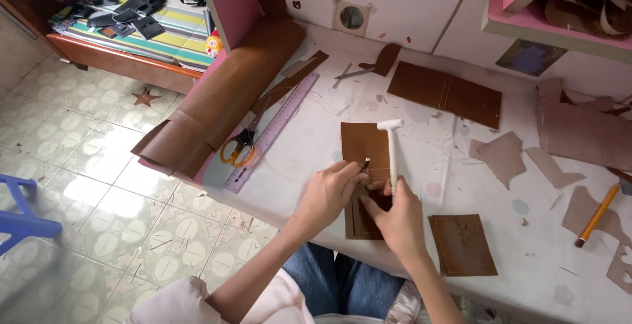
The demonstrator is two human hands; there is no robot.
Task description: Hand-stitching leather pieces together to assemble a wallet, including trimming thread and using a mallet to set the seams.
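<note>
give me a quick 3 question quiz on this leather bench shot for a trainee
1. True or false: the right hand grips a white mallet.
2. The left hand pinches what against the brown leather piece? A) a small metal punch B) a pencil C) a needle
3. Which tool lies beside the scissors?

Key: 1 true. 2 A, the small metal punch. 3 the long ruler.

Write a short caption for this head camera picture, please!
Left hand steadies a small metal punch on a brown leather piece while right hand grips a white mallet.
</note>
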